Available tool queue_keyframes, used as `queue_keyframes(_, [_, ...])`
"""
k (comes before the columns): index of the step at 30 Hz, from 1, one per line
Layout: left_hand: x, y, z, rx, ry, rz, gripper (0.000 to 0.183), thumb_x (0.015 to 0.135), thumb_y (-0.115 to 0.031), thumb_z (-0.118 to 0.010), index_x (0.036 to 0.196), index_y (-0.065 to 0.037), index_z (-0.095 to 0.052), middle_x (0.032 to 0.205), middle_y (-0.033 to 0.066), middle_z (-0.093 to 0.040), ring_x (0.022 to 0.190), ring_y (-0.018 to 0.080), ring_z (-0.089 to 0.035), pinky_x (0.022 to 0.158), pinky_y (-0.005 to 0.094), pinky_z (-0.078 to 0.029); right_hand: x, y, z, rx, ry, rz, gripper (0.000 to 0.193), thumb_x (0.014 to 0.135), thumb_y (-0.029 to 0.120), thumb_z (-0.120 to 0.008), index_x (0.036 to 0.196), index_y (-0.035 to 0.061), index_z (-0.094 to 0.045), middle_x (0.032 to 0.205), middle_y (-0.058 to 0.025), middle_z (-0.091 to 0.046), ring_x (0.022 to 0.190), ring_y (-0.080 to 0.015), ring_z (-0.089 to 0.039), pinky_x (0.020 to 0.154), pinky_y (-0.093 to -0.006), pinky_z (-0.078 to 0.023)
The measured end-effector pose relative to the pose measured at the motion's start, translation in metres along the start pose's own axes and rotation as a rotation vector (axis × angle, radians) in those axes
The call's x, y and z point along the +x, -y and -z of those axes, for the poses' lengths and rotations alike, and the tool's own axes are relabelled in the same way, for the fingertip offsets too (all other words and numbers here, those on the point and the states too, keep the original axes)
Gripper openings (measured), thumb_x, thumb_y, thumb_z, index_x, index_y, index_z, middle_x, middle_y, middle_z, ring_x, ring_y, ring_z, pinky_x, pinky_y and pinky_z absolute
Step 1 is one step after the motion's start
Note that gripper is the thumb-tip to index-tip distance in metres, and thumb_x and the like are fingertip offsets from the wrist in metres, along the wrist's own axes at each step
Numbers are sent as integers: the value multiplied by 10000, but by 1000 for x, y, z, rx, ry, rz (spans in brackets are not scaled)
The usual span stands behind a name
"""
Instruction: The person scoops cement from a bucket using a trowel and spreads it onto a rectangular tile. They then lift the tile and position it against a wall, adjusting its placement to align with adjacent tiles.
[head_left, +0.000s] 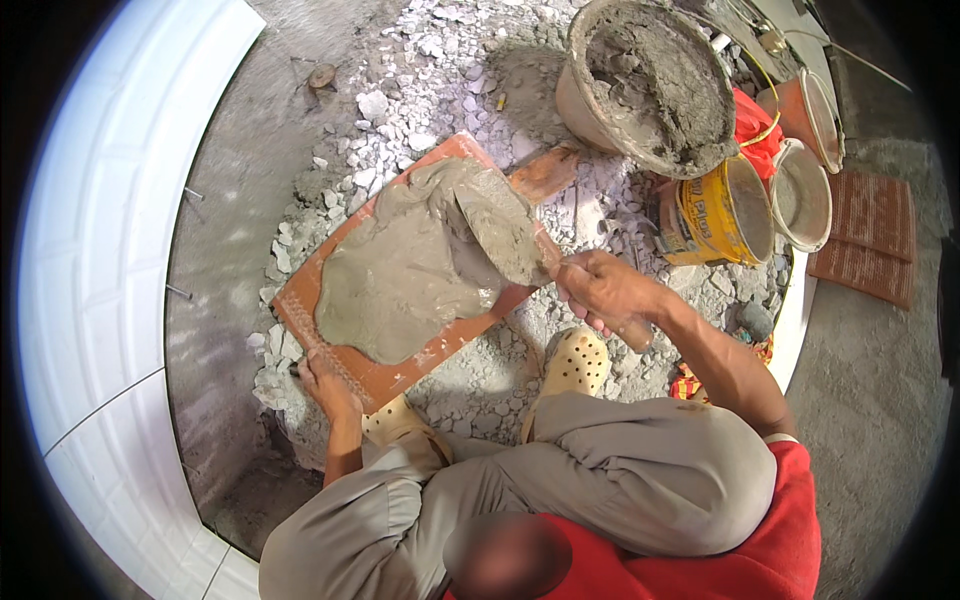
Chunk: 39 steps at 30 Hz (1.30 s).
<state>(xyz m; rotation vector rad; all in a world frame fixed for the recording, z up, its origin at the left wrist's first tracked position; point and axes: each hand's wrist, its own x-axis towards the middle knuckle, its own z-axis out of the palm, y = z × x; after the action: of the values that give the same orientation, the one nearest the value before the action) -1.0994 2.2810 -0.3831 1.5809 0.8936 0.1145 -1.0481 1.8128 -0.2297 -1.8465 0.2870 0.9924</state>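
Observation:
A terracotta-coloured tile (388, 376) lies slanted on the rubble in front of me, most of its face under a thick layer of wet grey mortar (385, 270). My left hand (332, 385) holds the tile's near left edge, fingers closed at the rim. In my right hand (608, 288) is a trowel, its handle end poking out below the fingers. The mortar-smeared trowel blade (502, 232) rests against the mortar on the tile's right part, tilted. The blade's tip is at the mortar's upper right.
A large tub of mortar (572, 85) stands beyond the tile. Right of it are a yellow bucket (705, 220), a whitish bucket (826, 205) and an orange bucket (790, 115). Ridged red-brown tiles (865, 235) lie farther right. White wall tiles (110, 220) line the left; broken rubble (440, 45) covers the ground.

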Motion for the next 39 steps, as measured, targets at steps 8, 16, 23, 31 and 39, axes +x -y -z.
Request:
queue_keyframes(8, [5,5,4,17,13,36,445,1084,-341,-519,1336,25,-500,1304,154,-539,1220,266,-506,1089,410,-400,-58,26,43,-809,-165,25,353,1052,359,-519,1072,52,-692,893,-248,-701,896,-471,-681,832,-566,-531])
queue_keyframes(16, [4,5,3,40,7,7,443,1084,-349,-519,1316,28,-504,1271,162,-541,1182,266,-505,1072,412,-400,-123,83,179,-1300,-737,-95,357,997,285,-621,1189,-15,-645,1147,-221,-688,1049,-396,-688,883,-499,-546])
queue_keyframes(23, [7,9,8,-38,54,13,418,1079,-337,-540,1274,31,-506,1223,145,-544,1125,252,-516,1036,405,-416,-68,101,190,-1524,-714,-237,163,940,102,-628,1013,1,-733,1024,-190,-738,910,-352,-751,752,-456,-615])
queue_keyframes(31, [7,13,7,-71,63,21,424,1080,-341,-544,1271,35,-502,1231,139,-530,1136,234,-494,1034,384,-407,-13,97,204,-1425,-377,-32,165,892,100,-639,948,19,-771,939,-229,-740,892,-400,-737,736,-493,-594])
queue_keyframes(39, [6,16,3,-76,31,7,418,1084,-359,-544,1242,26,-502,1185,111,-509,1098,219,-482,1017,374,-407,-28,77,213,-1375,-301,219,203,939,119,-592,989,42,-773,879,-173,-713,841,-365,-709,764,-480,-562])
